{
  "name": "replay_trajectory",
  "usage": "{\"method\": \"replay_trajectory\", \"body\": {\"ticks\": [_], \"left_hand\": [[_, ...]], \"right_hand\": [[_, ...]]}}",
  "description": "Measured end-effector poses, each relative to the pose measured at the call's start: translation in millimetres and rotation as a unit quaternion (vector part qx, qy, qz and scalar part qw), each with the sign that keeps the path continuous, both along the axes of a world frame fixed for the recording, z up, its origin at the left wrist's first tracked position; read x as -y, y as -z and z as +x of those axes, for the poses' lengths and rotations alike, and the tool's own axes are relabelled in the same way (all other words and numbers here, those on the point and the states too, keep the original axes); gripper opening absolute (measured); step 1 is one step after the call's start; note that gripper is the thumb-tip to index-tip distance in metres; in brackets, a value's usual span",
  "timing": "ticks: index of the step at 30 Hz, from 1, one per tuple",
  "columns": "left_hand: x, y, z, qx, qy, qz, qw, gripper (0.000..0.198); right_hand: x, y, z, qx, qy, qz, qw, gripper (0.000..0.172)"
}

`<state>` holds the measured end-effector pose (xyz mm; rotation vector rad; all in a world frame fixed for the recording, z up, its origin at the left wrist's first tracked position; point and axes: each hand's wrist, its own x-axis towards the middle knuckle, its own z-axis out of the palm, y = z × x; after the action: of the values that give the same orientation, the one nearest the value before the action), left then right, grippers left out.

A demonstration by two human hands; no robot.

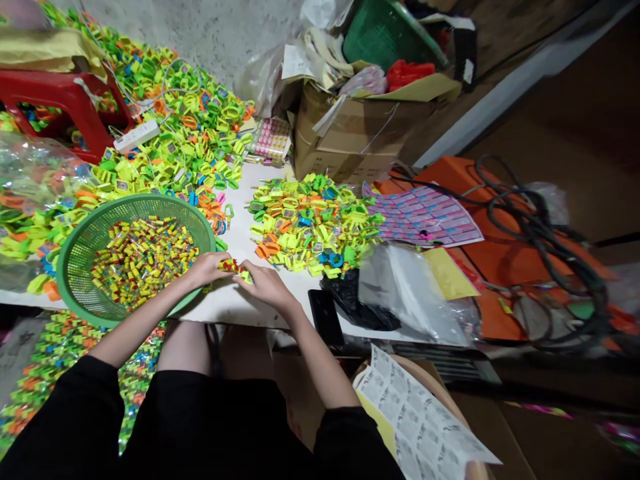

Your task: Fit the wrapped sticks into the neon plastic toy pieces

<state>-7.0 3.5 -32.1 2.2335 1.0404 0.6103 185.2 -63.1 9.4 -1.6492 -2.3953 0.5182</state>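
At the front edge of the white table, my two hands meet between the basket and a pile of toy watches. My left hand is closed on small yellow-and-red cylinders. Closed too, my right hand pinches a yellow-green plastic toy watch against their right end. Fingers partly cover both, so how they join cannot be made out. A green mesh basket by my left forearm holds many more such cylinders. Bright toy watches in yellow, green, orange and blue lie heaped beyond my right hand.
A larger heap of toy watches covers the back left, with a white power strip and red stool. A black phone, plastic bags and pink printed sheet lie right. A cardboard box stands behind.
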Motion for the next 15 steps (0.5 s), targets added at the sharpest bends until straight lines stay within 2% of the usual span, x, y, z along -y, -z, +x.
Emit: {"method": "replay_trajectory", "body": {"ticks": [5, 10, 15], "left_hand": [[1, 0.1, 0, 0.007, -0.004, -0.010, 1.000, 0.023], [2, -1.0, 0, 0.010, 0.002, -0.002, 1.000, 0.021], [5, -5.7, -1, -0.031, 0.046, 0.012, 0.998, 0.016]], "right_hand": [[-1, 0.1, 2, -0.005, -0.012, 0.005, 1.000, 0.027], [-2, 4.7, 0, 0.003, 0.006, 0.011, 1.000, 0.026], [-2, 17.0, -1, -0.042, -0.021, 0.005, 0.999, 0.021]]}}
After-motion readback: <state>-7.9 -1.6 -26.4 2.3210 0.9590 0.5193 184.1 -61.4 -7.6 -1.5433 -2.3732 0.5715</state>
